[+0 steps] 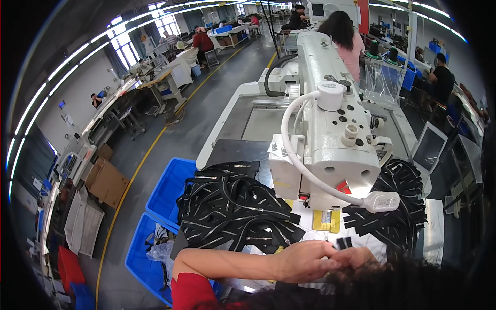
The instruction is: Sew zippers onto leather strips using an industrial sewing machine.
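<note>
My left hand [306, 261] reaches across from the lower left, its fingers bent and pressed together. It meets my right hand [357, 257], which is also closed, in front of the sewing machine head [330, 155]. From between the two hands sticks up the short end of a black zipper [343, 243]; the rest of it is hidden by the fingers. Left of the machine lies a tangled heap of black zippers [232, 206] with shiny metal lines. Another pile of black zippers [395, 206] is on the right. Under the machine head shows a yellow plate [326, 220].
Two blue bins [170, 186] stand to the left of the work table, the nearer with clear plastic inside. A white cable [287, 129] loops over the machine front. At the right stands a tilted screen [431, 147]. A person in pink [351, 51] is behind the machine.
</note>
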